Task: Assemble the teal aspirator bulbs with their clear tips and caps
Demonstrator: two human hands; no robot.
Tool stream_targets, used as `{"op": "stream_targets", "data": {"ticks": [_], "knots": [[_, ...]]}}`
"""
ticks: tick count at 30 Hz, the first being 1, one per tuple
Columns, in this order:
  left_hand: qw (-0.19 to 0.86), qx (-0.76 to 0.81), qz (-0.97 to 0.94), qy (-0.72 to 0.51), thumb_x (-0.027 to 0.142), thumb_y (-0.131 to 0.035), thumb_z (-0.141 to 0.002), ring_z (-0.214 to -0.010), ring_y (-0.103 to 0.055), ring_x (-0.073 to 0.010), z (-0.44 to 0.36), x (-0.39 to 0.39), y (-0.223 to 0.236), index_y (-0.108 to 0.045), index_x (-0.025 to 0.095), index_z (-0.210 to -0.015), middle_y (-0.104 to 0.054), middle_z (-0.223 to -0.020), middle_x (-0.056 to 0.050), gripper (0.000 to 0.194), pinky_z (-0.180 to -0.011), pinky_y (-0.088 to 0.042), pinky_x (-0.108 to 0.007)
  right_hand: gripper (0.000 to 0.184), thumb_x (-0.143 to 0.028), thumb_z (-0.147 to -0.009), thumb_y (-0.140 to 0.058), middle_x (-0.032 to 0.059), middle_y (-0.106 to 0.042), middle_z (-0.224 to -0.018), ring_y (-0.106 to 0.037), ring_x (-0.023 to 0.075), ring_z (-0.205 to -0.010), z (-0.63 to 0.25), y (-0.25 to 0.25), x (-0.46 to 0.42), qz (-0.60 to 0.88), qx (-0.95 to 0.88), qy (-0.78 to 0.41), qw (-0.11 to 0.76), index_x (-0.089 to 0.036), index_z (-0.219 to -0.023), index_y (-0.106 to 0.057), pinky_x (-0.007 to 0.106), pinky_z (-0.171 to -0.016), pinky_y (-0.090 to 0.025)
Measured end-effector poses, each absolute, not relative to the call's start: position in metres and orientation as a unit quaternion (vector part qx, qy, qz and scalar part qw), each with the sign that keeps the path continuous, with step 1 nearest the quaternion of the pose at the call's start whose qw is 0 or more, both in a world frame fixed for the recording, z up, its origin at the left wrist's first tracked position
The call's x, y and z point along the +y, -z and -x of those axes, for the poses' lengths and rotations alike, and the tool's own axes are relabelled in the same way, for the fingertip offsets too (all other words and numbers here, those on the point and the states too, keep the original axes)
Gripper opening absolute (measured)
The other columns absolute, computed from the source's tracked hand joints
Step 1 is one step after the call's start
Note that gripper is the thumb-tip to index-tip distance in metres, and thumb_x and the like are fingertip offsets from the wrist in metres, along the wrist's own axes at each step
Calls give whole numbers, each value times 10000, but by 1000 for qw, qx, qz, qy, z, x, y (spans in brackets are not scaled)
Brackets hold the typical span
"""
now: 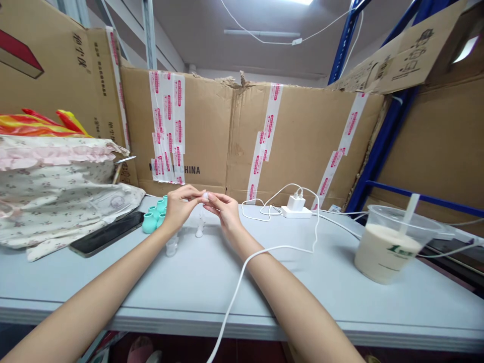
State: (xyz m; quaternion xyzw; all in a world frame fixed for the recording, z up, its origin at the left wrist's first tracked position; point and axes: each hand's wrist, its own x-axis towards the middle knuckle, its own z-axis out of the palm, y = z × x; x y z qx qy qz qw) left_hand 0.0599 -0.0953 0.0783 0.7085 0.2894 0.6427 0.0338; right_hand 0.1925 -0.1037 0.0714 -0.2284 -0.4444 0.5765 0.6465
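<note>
Above the middle of the table, my left hand (180, 205) and my right hand (224, 210) meet with pinched fingertips. Between them both hold a small, round, whitish piece (205, 196), too small to name exactly. Beneath the hands, a small white upright object (199, 231) stands on the table; its top is hard to make out. Beside my left wrist is a small see-through cup (171, 247). Just left of that hand sits a cluster of teal, pot-shaped pieces (151, 220), partly covered by it.
A black phone (109, 234) lies on the grey table (181, 292) by a floral cloth bag (64, 191). White cable (242, 282) crosses my right forearm from a power strip (297, 212) with a charger. A drink cup (385, 252) stands right. Cardboard (207, 126) walls the back.
</note>
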Motion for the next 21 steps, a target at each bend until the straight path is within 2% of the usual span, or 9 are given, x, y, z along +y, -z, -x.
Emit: {"op": "stream_targets", "data": {"ticks": [6, 9, 11, 14, 17, 21], "knots": [[25, 281, -725, -628, 276, -673, -696, -590, -537, -107, -58, -97, -80, -717, 181, -734, -625, -654, -17, 111, -538, -405, -224, 265, -231, -541, -787, 47, -682, -772, -665, 176, -728, -197, -69, -99, 219, -439, -624, 608, -122, -722, -626, 345, -765, -553], [29, 275, -738, -616, 268, -681, -687, -603, -554, -116, -58, -98, -81, -719, 187, -724, -638, -662, -22, 97, -554, -414, -229, 268, -188, -573, -772, 36, -684, -786, -666, 168, -749, -202, -70, -96, 225, -440, -652, 576, -136, -799, -638, 355, -820, -529], [31, 271, -740, -614, 261, -683, -684, -614, -566, -122, -59, -100, -82, -717, 188, -711, -646, -669, -26, 85, -565, -422, -233, 266, -168, -613, -746, 40, -688, -834, -662, 161, -806, -207, -71, -96, 225, -454, -668, 545, -139, -860, -652, 342, -872, -502], [34, 259, -744, -615, 245, -686, -679, -610, -572, -124, -61, -104, -84, -713, 188, -688, -651, -666, -24, 64, -572, -428, -234, 202, -138, -655, -708, 42, -688, -867, -653, 145, -848, -214, -75, -98, 220, -474, -691, 500, -127, -852, -666, 311, -917, -473], [34, 251, -748, -614, 235, -681, -679, -597, -566, -120, -63, -108, -86, -713, 193, -679, -645, -649, -20, 52, -568, -428, -232, 175, -105, -681, -678, 33, -686, -876, -651, 133, -855, -221, -77, -96, 210, -476, -712, 471, -130, -854, -665, 297, -922, -469], [22, 248, -759, -602, 224, -662, -696, -607, -563, -121, -63, -110, -88, -723, 203, -714, -645, -664, -25, 67, -562, -422, -228, 238, -72, -714, -640, 32, -681, -896, -645, 116, -881, -226, -74, -87, 209, -456, -743, 444, -131, -945, -645, 247, -888, -489]]}}
